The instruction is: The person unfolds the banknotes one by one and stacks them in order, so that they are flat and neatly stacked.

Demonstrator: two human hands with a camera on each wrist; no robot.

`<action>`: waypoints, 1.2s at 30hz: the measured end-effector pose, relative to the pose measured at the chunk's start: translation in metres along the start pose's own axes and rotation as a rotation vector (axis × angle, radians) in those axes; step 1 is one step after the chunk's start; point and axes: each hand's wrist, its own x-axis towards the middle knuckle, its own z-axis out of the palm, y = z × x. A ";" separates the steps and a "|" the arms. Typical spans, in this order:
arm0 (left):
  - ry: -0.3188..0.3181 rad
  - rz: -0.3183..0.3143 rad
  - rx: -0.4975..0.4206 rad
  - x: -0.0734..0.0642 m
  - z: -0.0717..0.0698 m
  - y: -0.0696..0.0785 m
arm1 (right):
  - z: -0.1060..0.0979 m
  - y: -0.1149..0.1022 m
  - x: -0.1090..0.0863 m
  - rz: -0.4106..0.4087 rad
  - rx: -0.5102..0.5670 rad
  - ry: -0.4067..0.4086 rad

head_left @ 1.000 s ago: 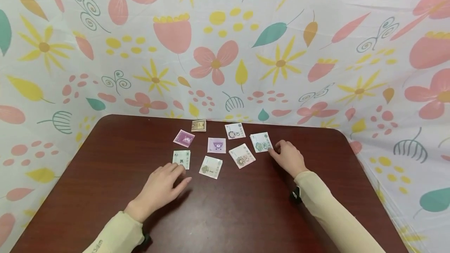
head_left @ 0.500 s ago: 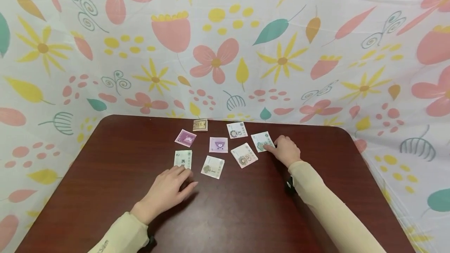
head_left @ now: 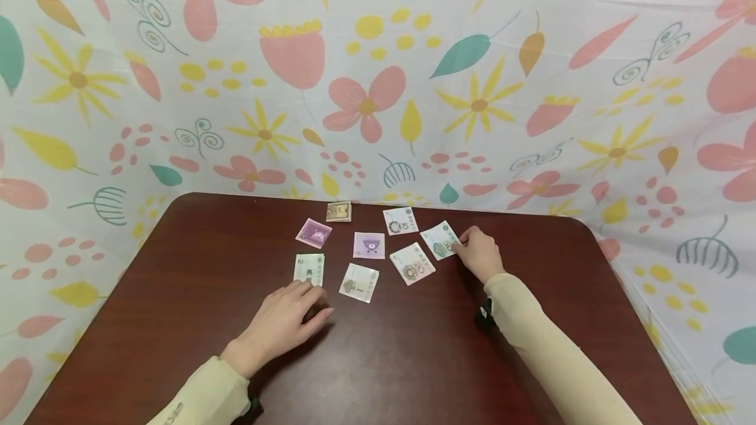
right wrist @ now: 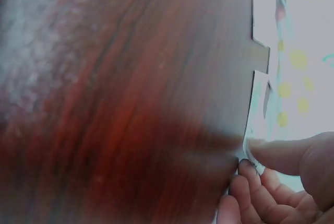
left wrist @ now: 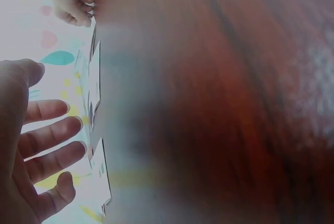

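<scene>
My right hand (head_left: 481, 256) pinches the right edge of a green 50 banknote (head_left: 440, 239), which looks like play money. In the right wrist view its thumb (right wrist: 279, 156) presses the near corner of that note (right wrist: 255, 112), with curled fingers below. My left hand (head_left: 280, 320) hovers low at the front edge of a pale green 2 note (head_left: 309, 267), overlapping it in the head view. Its fingers (left wrist: 52, 135) are spread and loosely bent, holding nothing. Between the hands lie a 1 note (head_left: 359, 282) and a 20 note (head_left: 412, 263).
Farther back on the dark wooden table (head_left: 236, 241) lie a 10 note (head_left: 400, 220), a magenta note (head_left: 314, 233), a lilac note (head_left: 369, 245) and a small brown stack (head_left: 338, 212). A flowered cloth (head_left: 366, 51) hangs behind the table.
My right hand has moved slightly left, from beside the 50 note to a pinch on its edge; the note has turned a little. My left hand stays by the 2 note.
</scene>
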 end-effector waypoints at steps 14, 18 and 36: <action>0.025 0.036 -0.028 0.003 0.000 0.004 | -0.028 0.027 -0.019 -0.059 0.243 0.128; 0.033 0.036 -0.040 0.004 0.001 0.006 | -0.036 0.022 -0.033 -0.070 0.299 0.138; 0.025 0.038 -0.210 0.033 0.011 0.048 | -0.013 -0.034 -0.104 -0.351 0.351 -0.046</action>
